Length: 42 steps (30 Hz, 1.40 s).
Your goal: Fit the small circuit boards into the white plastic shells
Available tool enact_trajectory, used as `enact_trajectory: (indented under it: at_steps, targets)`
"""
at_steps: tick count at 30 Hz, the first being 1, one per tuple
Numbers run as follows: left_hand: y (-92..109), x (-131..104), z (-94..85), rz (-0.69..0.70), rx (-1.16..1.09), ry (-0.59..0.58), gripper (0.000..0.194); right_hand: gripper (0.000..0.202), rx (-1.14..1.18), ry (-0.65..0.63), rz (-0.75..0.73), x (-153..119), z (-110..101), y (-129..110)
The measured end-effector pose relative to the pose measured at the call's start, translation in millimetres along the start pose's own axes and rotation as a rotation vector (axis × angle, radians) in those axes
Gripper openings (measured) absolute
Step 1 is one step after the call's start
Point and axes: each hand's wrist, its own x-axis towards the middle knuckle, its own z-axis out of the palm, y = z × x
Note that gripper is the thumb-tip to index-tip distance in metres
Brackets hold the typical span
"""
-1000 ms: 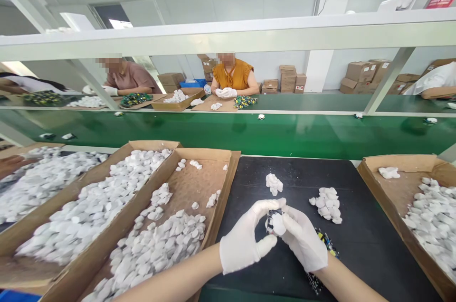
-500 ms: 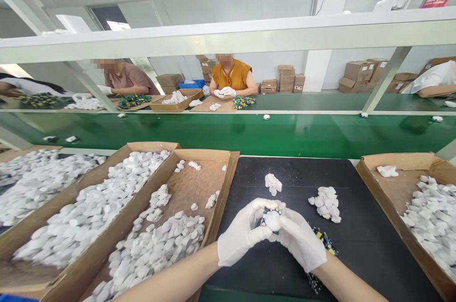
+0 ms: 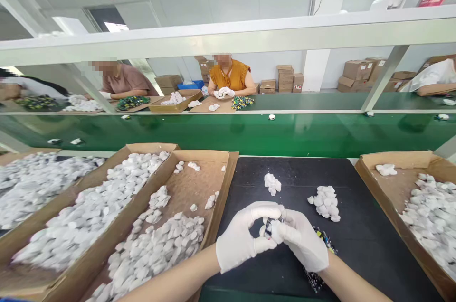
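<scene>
My left hand, in a white glove, pinches a small dark circuit board between thumb and fingers. From the other side my gloved right hand is closed on the same board, its thumb by a white rounded piece on the board. The fingers hide much of both. Partly under my right wrist lies a heap of circuit boards with yellow and blue parts. Two small clusters of white pieces, one straight ahead and one to the right, rest on the black mat.
Cardboard trays of white pieces stand at left and right. Beyond the mat runs a green conveyor belt carrying several spaced-out small units. Co-workers sit across it, one in an orange top. A white frame beam crosses above.
In my hands the circuit board has turned from facing me to more edge-on, and my right thumb has moved over the white piece. Units on the belt have shifted slightly right.
</scene>
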Motion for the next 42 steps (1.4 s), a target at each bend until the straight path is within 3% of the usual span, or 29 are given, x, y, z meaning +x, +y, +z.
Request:
enact_trajectory:
  at_steps: [5, 11, 15, 19, 25, 31, 35, 39, 42]
  targets:
    - [2, -2, 0.6, -0.061, -0.097, 0.007, 0.039, 0.029, 0.007, 0.014, -0.032, 0, -2, 8]
    - [-4, -2, 1.1, -0.147, -0.206, 0.085, 0.043, 0.038, 0.272, 0.009, 0.06, 1, 5, 4]
    - [-7, 0, -0.7, -0.085, -0.093, 0.135, 0.039, 0.03, 0.106, 0.077, 0.111, 1, 9, 1]
    - [-10, 1, -1.1, -0.061, 0.088, 0.152, 0.041, 0.032, 0.1, 0.092, 0.142, 2, 7, 8]
    - [-8, 0, 0.4, 0.018, 0.164, 0.078, 0.042, 0.032, -0.111, 0.167, 0.086, 3, 3, 11]
    - [-10, -2, 2.6, 0.077, 0.349, 0.087, 0.043, 0.023, 0.03, 0.059, 0.058, 1, 3, 9]
    - [-16, -3, 4.3, 0.206, 0.475, 0.111, 0.045, 0.021, -0.226, 0.087, 0.103, 2, 2, 10]
    - [-22, -3, 3.5, 0.282, 0.502, 0.096, 0.049, 0.025, -0.238, 0.011, 0.085, 2, -2, 16]
    - [-23, -3, 2.8, 0.305, 0.502, 0.069, 0.054, 0.031, -0.284, 0.023, 0.016, 2, -2, 20]
